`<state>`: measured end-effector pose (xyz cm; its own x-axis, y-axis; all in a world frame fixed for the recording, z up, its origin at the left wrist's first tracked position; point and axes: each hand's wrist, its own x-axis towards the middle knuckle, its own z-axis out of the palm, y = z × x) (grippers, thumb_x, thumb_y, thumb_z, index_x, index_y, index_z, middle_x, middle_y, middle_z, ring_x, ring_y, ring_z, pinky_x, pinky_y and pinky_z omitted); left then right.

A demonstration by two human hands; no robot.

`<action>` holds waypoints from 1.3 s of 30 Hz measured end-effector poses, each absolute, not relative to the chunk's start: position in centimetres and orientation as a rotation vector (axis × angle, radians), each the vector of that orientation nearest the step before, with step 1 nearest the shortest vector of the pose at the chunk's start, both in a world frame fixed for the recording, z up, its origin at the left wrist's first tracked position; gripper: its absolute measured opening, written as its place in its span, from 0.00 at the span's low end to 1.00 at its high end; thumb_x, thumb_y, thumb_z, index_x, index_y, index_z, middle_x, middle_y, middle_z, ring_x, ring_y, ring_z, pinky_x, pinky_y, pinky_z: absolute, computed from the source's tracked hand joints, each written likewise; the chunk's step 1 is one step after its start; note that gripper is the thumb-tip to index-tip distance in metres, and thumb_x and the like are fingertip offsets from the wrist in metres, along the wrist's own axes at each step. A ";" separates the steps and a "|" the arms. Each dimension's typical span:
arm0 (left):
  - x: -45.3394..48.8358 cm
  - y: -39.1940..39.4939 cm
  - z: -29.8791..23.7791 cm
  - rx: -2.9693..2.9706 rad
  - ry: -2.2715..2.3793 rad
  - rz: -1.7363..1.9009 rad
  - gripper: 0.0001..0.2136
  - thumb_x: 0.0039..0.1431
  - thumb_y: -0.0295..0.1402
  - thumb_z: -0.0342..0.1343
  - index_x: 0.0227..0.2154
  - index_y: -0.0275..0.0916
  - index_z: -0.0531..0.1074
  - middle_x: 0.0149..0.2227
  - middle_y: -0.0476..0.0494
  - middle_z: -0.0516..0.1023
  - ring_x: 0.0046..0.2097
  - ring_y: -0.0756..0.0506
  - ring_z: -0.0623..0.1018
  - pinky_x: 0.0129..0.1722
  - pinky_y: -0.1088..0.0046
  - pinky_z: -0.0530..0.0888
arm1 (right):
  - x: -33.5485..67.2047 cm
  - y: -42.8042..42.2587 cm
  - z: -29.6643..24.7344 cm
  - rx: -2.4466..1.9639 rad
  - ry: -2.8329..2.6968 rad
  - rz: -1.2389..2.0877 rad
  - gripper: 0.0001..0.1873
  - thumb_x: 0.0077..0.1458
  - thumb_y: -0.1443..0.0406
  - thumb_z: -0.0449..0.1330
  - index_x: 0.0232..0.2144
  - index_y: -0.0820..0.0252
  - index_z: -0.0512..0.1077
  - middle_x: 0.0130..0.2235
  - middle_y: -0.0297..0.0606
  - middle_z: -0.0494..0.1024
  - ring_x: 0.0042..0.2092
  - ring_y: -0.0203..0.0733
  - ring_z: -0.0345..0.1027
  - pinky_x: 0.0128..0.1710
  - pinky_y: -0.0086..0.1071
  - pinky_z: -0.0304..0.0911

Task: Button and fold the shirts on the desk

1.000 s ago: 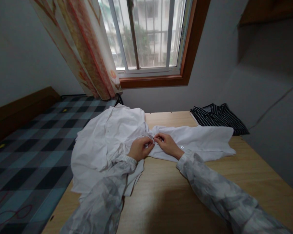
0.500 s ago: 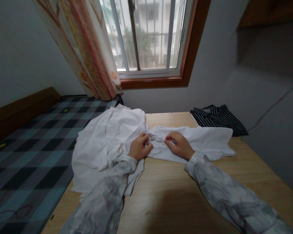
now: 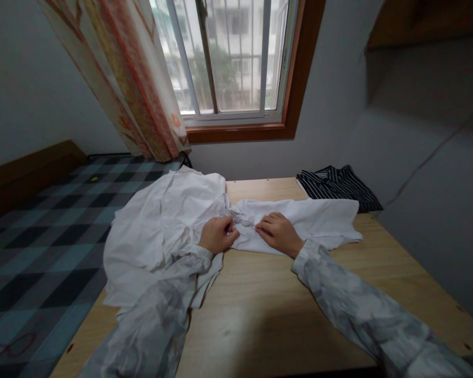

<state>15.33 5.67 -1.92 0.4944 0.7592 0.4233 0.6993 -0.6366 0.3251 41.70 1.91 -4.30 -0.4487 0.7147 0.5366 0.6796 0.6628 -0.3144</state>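
Note:
A white shirt (image 3: 157, 231) lies crumpled across the left part of a wooden table (image 3: 268, 310), with one flat part stretching right. My left hand (image 3: 216, 234) is curled closed, pinching the white cloth near the shirt's middle. My right hand (image 3: 278, 232) lies close beside it on the flat part, its fingers bent and pressing the cloth at the same spot. Between the two hands sits a small bunched fold of fabric. Both arms wear pale patterned sleeves.
A dark striped garment (image 3: 339, 184) lies folded at the table's far right corner by the wall. A bed with a dark checked cover (image 3: 43, 231) stands to the left. A window (image 3: 224, 58) and a patterned curtain (image 3: 130, 79) are behind.
My hands have come down from holding the cloth slightly raised to pressing it on the table. The right hand moved a little to the right, away from the left. The view shifted right.

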 end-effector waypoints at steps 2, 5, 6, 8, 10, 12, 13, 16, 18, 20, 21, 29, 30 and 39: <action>15.4 5.7 -1.9 2.654 1.311 0.815 0.10 0.55 0.33 0.60 0.24 0.44 0.65 0.23 0.50 0.70 0.28 0.44 0.70 0.34 0.66 0.62 | 41.8 1.8 -4.3 -1.074 -2.214 0.067 0.10 0.72 0.61 0.59 0.40 0.53 0.80 0.41 0.43 0.80 0.46 0.51 0.67 0.53 0.47 0.60; 15.6 5.5 -1.8 2.739 1.350 0.776 0.10 0.57 0.32 0.60 0.23 0.43 0.66 0.24 0.48 0.73 0.29 0.44 0.73 0.38 0.65 0.64 | 41.9 1.7 -4.2 -1.075 -2.186 0.039 0.11 0.72 0.61 0.59 0.39 0.53 0.80 0.41 0.44 0.79 0.46 0.51 0.67 0.53 0.46 0.60; 15.8 5.4 -1.7 2.775 1.356 0.760 0.10 0.58 0.32 0.60 0.23 0.43 0.67 0.25 0.47 0.75 0.30 0.43 0.75 0.40 0.64 0.65 | 41.9 1.7 -4.1 -1.074 -2.177 0.033 0.11 0.72 0.61 0.59 0.38 0.54 0.79 0.41 0.44 0.79 0.46 0.51 0.67 0.52 0.46 0.60; 16.4 4.7 -1.2 2.830 1.367 0.728 0.07 0.59 0.31 0.60 0.26 0.42 0.70 0.28 0.45 0.78 0.33 0.41 0.77 0.42 0.63 0.66 | 41.9 1.7 -4.2 -1.069 -2.155 0.042 0.10 0.72 0.61 0.59 0.38 0.54 0.78 0.40 0.43 0.78 0.45 0.51 0.67 0.51 0.45 0.60; 17.3 3.7 -0.6 2.812 1.430 0.688 0.04 0.60 0.32 0.60 0.29 0.42 0.73 0.30 0.43 0.80 0.35 0.41 0.79 0.41 0.63 0.66 | 41.9 1.8 -4.3 -1.061 -2.132 0.061 0.09 0.71 0.62 0.59 0.37 0.55 0.77 0.37 0.42 0.77 0.43 0.49 0.67 0.49 0.43 0.60; 18.6 2.4 0.0 2.708 1.539 0.610 0.07 0.62 0.38 0.60 0.31 0.42 0.75 0.30 0.43 0.81 0.33 0.41 0.79 0.39 0.65 0.65 | 41.9 1.9 -4.5 -1.054 -2.121 0.070 0.08 0.71 0.63 0.60 0.37 0.56 0.75 0.36 0.41 0.76 0.42 0.48 0.67 0.48 0.42 0.60; 19.3 1.9 0.2 2.646 1.586 0.558 0.10 0.64 0.42 0.60 0.31 0.42 0.76 0.30 0.43 0.81 0.33 0.41 0.78 0.37 0.65 0.65 | 41.9 2.0 -4.5 -1.049 -2.117 0.071 0.08 0.70 0.63 0.60 0.37 0.56 0.75 0.36 0.40 0.76 0.41 0.48 0.67 0.48 0.42 0.60; 21.1 0.7 0.1 2.548 1.638 0.470 0.18 0.66 0.52 0.58 0.33 0.42 0.78 0.32 0.43 0.82 0.34 0.42 0.79 0.35 0.67 0.65 | 41.9 2.0 -4.5 -1.025 -2.095 0.089 0.06 0.70 0.64 0.61 0.37 0.56 0.74 0.36 0.40 0.76 0.42 0.48 0.68 0.48 0.41 0.59; 21.9 0.6 -0.5 2.551 1.631 0.532 0.17 0.67 0.51 0.57 0.36 0.42 0.78 0.36 0.42 0.83 0.36 0.42 0.79 0.35 0.68 0.65 | 42.0 2.1 -4.5 -1.001 -2.080 0.123 0.06 0.70 0.65 0.61 0.37 0.56 0.73 0.36 0.39 0.76 0.42 0.47 0.69 0.48 0.40 0.59; 22.2 0.9 -1.4 2.580 1.583 0.628 0.14 0.69 0.47 0.57 0.38 0.42 0.78 0.38 0.42 0.82 0.38 0.42 0.79 0.36 0.68 0.66 | 42.1 2.2 -4.5 -0.973 -2.073 0.168 0.06 0.70 0.65 0.61 0.37 0.56 0.73 0.36 0.38 0.76 0.41 0.46 0.69 0.47 0.39 0.59; 22.2 1.1 -1.8 2.597 1.541 0.665 0.13 0.69 0.46 0.57 0.38 0.41 0.78 0.39 0.42 0.82 0.38 0.42 0.79 0.37 0.68 0.67 | 42.1 2.3 -4.6 -0.958 -2.075 0.192 0.06 0.70 0.65 0.61 0.36 0.56 0.73 0.36 0.38 0.76 0.41 0.46 0.69 0.46 0.38 0.59; 21.7 2.2 -3.3 2.456 1.335 0.861 0.10 0.69 0.38 0.59 0.38 0.43 0.84 0.37 0.44 0.82 0.37 0.45 0.78 0.38 0.69 0.68 | 42.5 2.8 -5.0 -0.945 -2.016 0.326 0.06 0.70 0.64 0.61 0.37 0.57 0.74 0.35 0.35 0.75 0.38 0.43 0.67 0.44 0.37 0.59; 21.6 2.3 -3.4 2.456 1.304 0.866 0.10 0.70 0.38 0.59 0.38 0.43 0.85 0.38 0.44 0.83 0.37 0.45 0.78 0.38 0.69 0.68 | 42.5 2.8 -5.0 -0.947 -2.007 0.340 0.06 0.70 0.64 0.61 0.37 0.57 0.74 0.35 0.35 0.75 0.38 0.43 0.67 0.44 0.36 0.59; 21.6 2.6 -3.4 2.455 1.162 0.877 0.09 0.70 0.37 0.59 0.39 0.44 0.86 0.40 0.44 0.82 0.38 0.45 0.79 0.39 0.69 0.70 | 42.8 3.5 -5.4 -1.000 -1.959 0.436 0.06 0.68 0.65 0.64 0.35 0.56 0.76 0.33 0.34 0.77 0.35 0.41 0.68 0.40 0.35 0.61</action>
<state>21.55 2.57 -3.42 0.4903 0.7732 0.4023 0.5991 -0.6342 0.4887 42.76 3.50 -5.43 -0.2993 0.7843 0.5434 0.4794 0.6160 -0.6251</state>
